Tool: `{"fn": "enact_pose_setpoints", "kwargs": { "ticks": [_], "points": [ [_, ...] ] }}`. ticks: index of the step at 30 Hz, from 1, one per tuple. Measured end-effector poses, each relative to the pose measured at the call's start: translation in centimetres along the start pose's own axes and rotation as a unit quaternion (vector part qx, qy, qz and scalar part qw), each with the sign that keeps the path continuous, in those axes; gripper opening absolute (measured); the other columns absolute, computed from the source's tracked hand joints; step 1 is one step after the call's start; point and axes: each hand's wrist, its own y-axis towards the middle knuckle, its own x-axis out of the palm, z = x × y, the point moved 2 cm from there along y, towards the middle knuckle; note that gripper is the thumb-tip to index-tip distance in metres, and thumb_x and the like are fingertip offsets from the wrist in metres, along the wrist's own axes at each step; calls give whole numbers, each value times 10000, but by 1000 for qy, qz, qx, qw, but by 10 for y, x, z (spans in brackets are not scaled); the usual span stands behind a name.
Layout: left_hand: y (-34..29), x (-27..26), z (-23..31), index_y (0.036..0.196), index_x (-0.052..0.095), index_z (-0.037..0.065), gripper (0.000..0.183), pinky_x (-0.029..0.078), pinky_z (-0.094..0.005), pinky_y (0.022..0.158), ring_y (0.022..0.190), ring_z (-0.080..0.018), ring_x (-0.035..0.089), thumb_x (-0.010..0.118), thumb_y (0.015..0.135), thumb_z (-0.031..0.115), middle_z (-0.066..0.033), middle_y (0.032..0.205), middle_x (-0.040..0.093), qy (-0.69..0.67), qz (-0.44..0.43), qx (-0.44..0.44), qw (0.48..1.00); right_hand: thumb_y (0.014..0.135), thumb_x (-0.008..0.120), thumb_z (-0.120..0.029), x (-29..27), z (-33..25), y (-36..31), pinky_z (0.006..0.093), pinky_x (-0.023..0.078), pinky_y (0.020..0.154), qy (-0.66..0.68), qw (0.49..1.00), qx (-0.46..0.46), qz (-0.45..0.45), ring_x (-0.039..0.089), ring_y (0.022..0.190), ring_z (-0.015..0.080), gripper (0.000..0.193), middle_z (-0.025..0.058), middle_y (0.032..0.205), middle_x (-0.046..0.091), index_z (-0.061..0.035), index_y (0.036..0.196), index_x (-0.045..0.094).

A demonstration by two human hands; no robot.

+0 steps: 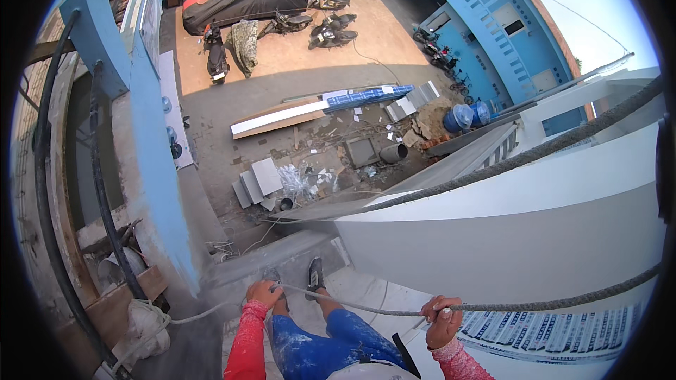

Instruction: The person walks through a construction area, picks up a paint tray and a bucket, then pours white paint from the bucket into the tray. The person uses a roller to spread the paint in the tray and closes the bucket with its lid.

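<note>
Two bare hands holding a rope above a courtyard, viewed from the head. The pale rope is running from the lower left across the front of the person's body to the right rim, looking thin between the hands and thicker beyond the right one. The left hand is resting over the rope near one shoe; its fingers are apparently curling around the strand, though their undersides are not showing. The right hand is gripping farther along, its fingers clamping on the rope and the thumb lying against them. Between the hands the rope is sagging slightly. To the left it is leading toward a white bag beside a black bar. Above, a second strand is crossing in front of the white wall; whether it is joining the held one is not showing.

Handling (judged): the rope is probably behaving as soft and pliant, light in a short span but growing heavier with any hanging length. Its coarse surface is likely giving good friction, while dust may be making it somewhat slippery. A full-fist hold on the slack span is offering the surest purchase, away from the wall's edge.
</note>
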Motion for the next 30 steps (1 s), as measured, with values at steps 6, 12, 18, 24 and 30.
{"fn": "enact_pose_setpoints", "kwargs": {
  "ticks": [6, 12, 18, 24, 30],
  "points": [
    [-9, 30, -38, 1056, 746, 146, 407, 498, -444, 906, 1013, -346, 653, 617, 838, 465, -144, 1043, 717, -42, -191, -62, 979, 1058, 420, -336, -9, 31, -19, 310, 469, 603, -79, 993, 87, -9, 477, 613, 131, 302, 58, 708, 467, -50, 965, 449],
    [3, 24, 85, 1215, 656, 70, 519, 485, -438, 949, 1084, -370, 629, 606, 901, 480, -180, 1166, 677, -143, -181, 17, 973, 1058, 404, -327, -25, 60, -34, 319, 481, 610, -113, 982, 151, 8, 486, 607, 137, 304, 57, 706, 468, -47, 949, 447],
    [-49, -57, 314, 1268, 603, 43, 562, 482, -434, 877, 1004, -344, 623, 624, 904, 470, -170, 1105, 650, -429, -77, 429, 791, 1047, 453, -278, 47, 94, -58, 378, 515, 760, -167, 964, 149, -142, 606, 806, 214, 242, 134, 899, 617, -41, 1061, 501],
    [-95, -148, 347, 1001, 657, 119, 369, 479, -411, 565, 654, -291, 625, 691, 845, 451, -80, 776, 628, -545, 52, 547, 633, 915, 643, -118, 94, 80, 16, 425, 480, 984, -263, 822, 82, -498, 591, 1159, 281, 338, 157, 1240, 588, -49, 1238, 572],
    [-78, -118, 305, 820, 634, 126, 271, 434, -388, 507, 570, -221, 572, 700, 831, 388, -29, 689, 554, -501, 28, 520, 691, 471, 823, -767, 114, 0, 207, 575, 240, 1171, -208, 975, -8, -73, 290, 1443, 433, 1471, 253, 1582, 224, -115, 1582, 114]
  ]
}}
